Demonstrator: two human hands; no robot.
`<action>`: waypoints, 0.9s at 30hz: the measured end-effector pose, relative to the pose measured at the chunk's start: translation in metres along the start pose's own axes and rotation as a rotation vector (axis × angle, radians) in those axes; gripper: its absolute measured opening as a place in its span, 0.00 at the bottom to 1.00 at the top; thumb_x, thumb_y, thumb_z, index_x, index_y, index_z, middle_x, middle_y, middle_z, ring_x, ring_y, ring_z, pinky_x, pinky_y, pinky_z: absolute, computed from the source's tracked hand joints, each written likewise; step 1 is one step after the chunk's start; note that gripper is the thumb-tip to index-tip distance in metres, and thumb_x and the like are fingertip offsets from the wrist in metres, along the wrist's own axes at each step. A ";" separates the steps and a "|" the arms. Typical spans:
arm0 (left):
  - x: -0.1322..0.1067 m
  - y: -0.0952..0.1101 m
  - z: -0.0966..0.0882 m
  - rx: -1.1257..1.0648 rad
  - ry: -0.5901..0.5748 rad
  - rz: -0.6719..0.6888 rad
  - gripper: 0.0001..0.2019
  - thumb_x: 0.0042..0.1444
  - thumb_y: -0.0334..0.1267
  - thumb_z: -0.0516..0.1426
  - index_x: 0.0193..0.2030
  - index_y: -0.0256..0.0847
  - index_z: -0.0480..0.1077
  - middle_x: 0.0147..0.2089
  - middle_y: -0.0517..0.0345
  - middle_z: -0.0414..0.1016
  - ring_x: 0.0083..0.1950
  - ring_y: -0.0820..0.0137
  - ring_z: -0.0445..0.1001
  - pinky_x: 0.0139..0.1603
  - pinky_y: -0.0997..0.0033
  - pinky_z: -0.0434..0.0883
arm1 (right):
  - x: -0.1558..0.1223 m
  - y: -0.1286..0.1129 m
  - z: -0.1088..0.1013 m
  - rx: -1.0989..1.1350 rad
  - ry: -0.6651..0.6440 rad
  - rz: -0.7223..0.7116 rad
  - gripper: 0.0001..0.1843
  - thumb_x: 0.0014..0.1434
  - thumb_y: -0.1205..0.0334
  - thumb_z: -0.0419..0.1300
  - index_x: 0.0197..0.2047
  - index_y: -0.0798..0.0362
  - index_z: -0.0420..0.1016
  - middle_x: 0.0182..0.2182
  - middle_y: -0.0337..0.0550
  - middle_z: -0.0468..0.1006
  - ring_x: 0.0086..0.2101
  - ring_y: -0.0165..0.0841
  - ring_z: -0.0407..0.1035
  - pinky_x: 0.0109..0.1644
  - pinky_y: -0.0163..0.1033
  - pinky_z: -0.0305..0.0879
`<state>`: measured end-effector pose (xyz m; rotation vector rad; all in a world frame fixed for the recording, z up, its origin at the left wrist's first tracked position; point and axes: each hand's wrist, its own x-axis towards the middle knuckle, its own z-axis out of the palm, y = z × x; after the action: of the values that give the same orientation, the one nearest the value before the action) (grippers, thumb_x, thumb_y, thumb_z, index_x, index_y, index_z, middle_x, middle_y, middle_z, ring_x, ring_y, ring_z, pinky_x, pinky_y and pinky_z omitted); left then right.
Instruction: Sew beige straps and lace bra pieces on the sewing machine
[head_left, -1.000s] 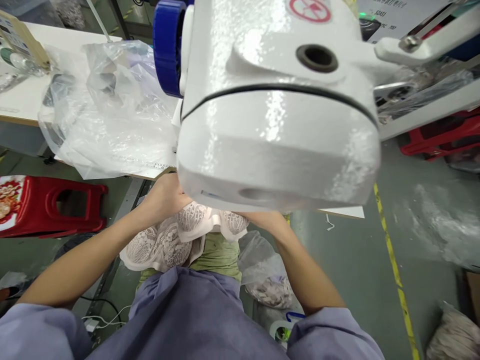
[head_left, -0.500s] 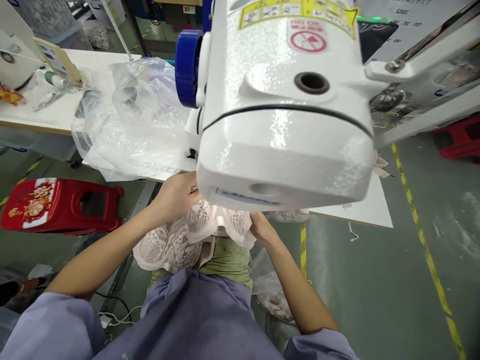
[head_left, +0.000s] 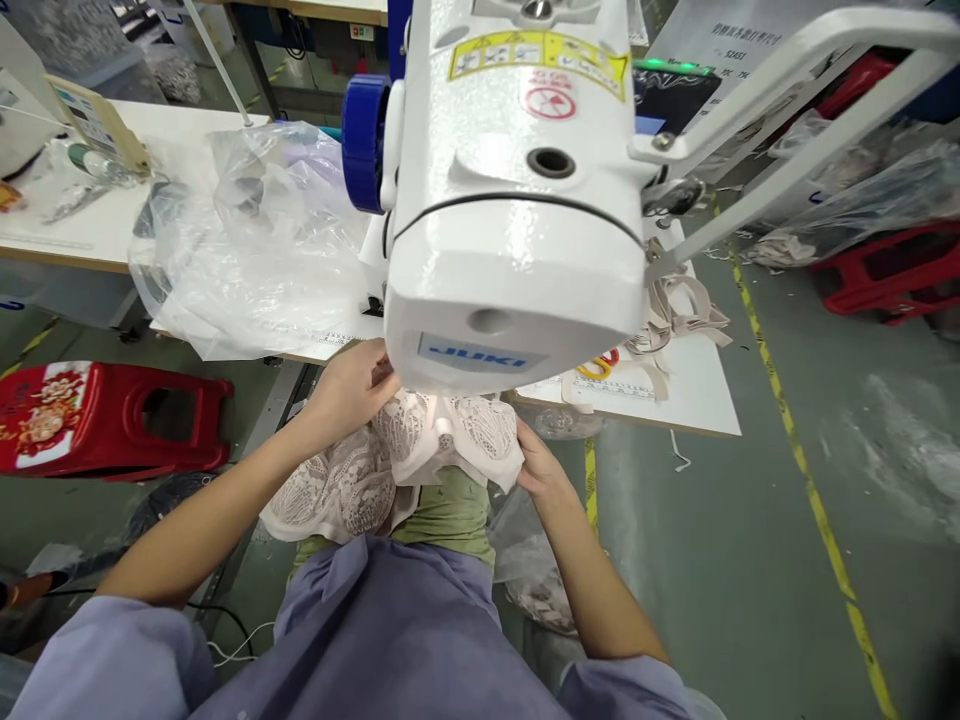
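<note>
A pale pink lace bra (head_left: 487, 430) hangs at the table's front edge, under the head of a white sewing machine (head_left: 517, 270). My left hand (head_left: 352, 385) pinches its left upper side close to the machine; the fingertips are partly hidden there. At the bra's right end, my right hand (head_left: 538, 462) grips the edge, with some fingers behind the fabric. More lace bra cups (head_left: 330, 490) lie across my lap below my left hand. The needle area is hidden behind the machine head.
Clear plastic bags (head_left: 262, 240) cover the table to the left. Yellow-handled scissors (head_left: 598, 366) and beige straps (head_left: 675, 310) lie right of the machine. A red stool (head_left: 112, 415) stands at left. A white metal bar (head_left: 795, 130) slants at upper right.
My view has shifted, so the machine head looks smaller and the scissors and straps show. The held bra now faces me more, its right cup spread out. Both hands keep their hold.
</note>
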<state>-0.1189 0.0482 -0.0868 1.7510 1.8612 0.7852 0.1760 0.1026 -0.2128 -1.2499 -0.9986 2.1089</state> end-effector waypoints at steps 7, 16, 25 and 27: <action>-0.047 0.026 -0.006 0.083 0.246 0.106 0.10 0.64 0.36 0.53 0.51 0.42 0.68 0.50 0.48 0.76 0.50 0.60 0.75 0.46 0.62 0.73 | -0.029 -0.038 -0.001 -0.113 0.167 -0.269 0.25 0.47 0.38 0.68 0.39 0.47 0.75 0.34 0.45 0.83 0.34 0.44 0.78 0.38 0.48 0.75; -0.068 0.059 0.025 -0.071 -0.281 0.287 0.16 0.58 0.51 0.60 0.42 0.40 0.72 0.29 0.57 0.74 0.32 0.65 0.73 0.34 0.68 0.68 | -0.091 -0.086 0.097 -0.710 -0.430 -0.315 0.13 0.64 0.52 0.59 0.39 0.48 0.83 0.32 0.39 0.83 0.32 0.33 0.75 0.37 0.36 0.67; -0.026 0.022 0.016 -0.295 0.053 -0.152 0.10 0.59 0.38 0.57 0.28 0.40 0.65 0.23 0.63 0.64 0.25 0.74 0.60 0.25 0.74 0.56 | -0.029 -0.075 0.085 -0.744 -0.066 -0.275 0.28 0.59 0.39 0.60 0.20 0.52 0.65 0.17 0.34 0.62 0.21 0.27 0.55 0.26 0.34 0.52; -0.020 0.019 0.019 -0.322 0.075 -0.123 0.07 0.58 0.35 0.55 0.29 0.40 0.65 0.24 0.63 0.65 0.27 0.73 0.62 0.28 0.74 0.59 | -0.022 -0.077 0.087 -0.711 -0.096 -0.242 0.26 0.58 0.37 0.60 0.25 0.52 0.72 0.19 0.37 0.69 0.23 0.30 0.62 0.28 0.35 0.59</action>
<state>-0.0910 0.0306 -0.0884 1.4118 1.7550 1.0478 0.1123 0.1045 -0.1129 -1.2432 -1.9424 1.6826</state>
